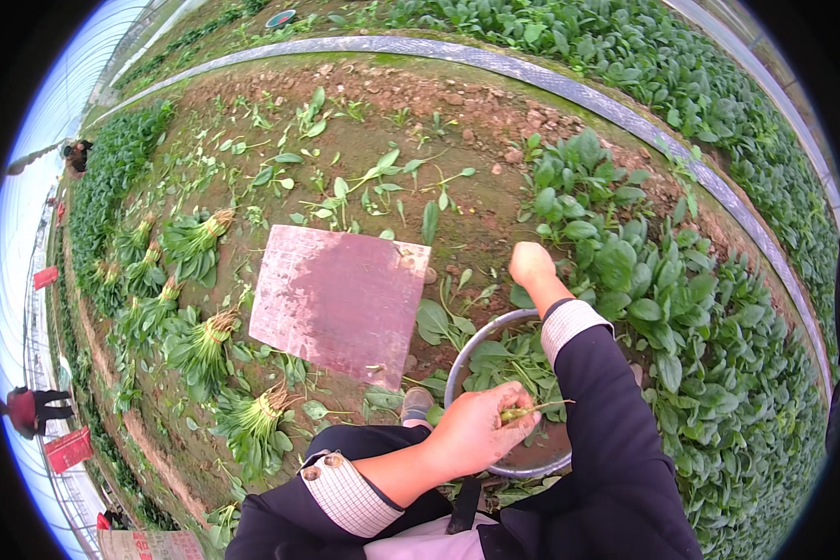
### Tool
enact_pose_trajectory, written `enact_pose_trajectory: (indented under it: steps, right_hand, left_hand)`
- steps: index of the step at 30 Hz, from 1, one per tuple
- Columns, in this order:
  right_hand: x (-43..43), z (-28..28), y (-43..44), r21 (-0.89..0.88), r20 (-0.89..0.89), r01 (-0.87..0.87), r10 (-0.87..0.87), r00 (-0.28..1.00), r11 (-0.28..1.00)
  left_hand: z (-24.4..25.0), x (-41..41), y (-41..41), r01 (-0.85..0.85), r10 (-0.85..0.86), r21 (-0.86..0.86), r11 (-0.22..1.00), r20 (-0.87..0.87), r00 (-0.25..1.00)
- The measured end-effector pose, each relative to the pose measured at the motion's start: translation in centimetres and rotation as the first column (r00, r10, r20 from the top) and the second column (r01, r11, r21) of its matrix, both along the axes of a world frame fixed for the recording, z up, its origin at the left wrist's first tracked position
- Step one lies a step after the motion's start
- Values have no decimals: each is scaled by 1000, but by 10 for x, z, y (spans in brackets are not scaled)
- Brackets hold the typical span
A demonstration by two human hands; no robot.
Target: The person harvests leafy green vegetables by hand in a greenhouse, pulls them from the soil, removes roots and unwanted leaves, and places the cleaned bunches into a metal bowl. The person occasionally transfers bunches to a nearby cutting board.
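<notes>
My left hand (pixel 481 428) pinches a few leafy green stems (pixel 514 413) by their root end, above a round metal basin (pixel 532 470). Loose green leaves (pixel 511 364) lie inside that basin, and its floor looks brown and muddy. Farther forward, my right hand (pixel 531 264) is curled beside the standing spinach-like plants (pixel 612 262). Its fingers are turned away from view, so whether it grips anything is hidden. A flat reddish board (pixel 339 304), partly wet, lies on the soil ahead and left of the basin.
Tied bunches of greens (pixel 206 343) with roots lie left of the board. A grey strip (pixel 420 47) curves along the bed's far side. Dense plants (pixel 742 392) fill the right. Other people (pixel 31 411) are at the far left, near red crates (pixel 68 449). My shoe (pixel 417 404) is beside the basin.
</notes>
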State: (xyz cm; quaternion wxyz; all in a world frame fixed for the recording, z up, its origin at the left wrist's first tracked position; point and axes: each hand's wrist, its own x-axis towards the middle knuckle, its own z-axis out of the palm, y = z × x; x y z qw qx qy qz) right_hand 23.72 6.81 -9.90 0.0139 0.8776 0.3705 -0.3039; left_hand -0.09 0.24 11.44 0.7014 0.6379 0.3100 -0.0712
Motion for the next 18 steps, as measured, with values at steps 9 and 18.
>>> enact_pose_trajectory:
  steps: [9,18]
  right_hand:
    - [87,-121,-72,-559,387,-141,408,827,817]
    - [87,-130,-93,-650,285,-256,542,790,715]
  left_hand:
    - [-13,0,21,48,-69,196,979,102,992]
    - [-24,4,15,7,-13,89,996,67,998]
